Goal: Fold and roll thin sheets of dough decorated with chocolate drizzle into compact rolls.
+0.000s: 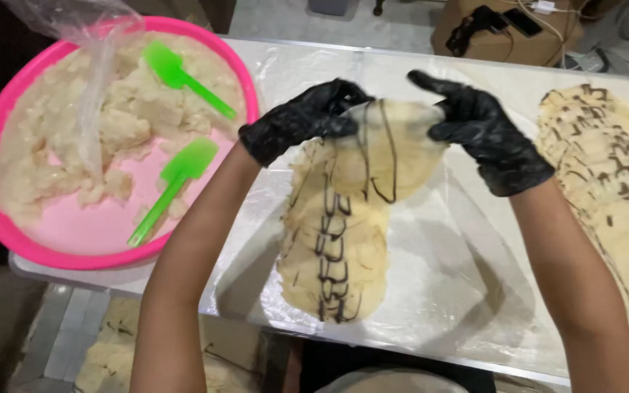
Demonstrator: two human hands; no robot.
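- My left hand (pixel 303 120), in a black glove, has its fingers (pixel 343 98) pinched closed on the top left edge of a thin sheet of dough (pixel 343 240).
- My right hand (pixel 485 135), gloved the same, has its fingers (pixel 438 84) closed on the top right edge of that sheet.
- The dough is pale yellow with dark brown lines drizzled across it. Its upper end is lifted and curled over between my hands; the lower end lies flat on the plastic wrap (pixel 438 291) covering the worktop (pixel 329 58).
- A second, larger sheet of striped dough (pixel 613 196) lies flat at the right side of the worktop, well apart from my hands.
- At the left sits a pink basin (pixel 9 233), just beside my left forearm, with lumps of pale paste (pixel 121 120) inside.
- Two green spatulas rest in the basin: one (pixel 183 76) on top of the paste, the other (pixel 169 189) on the bare pink bottom.
- A clear plastic bag (pixel 89 44) hangs into the basin from above.
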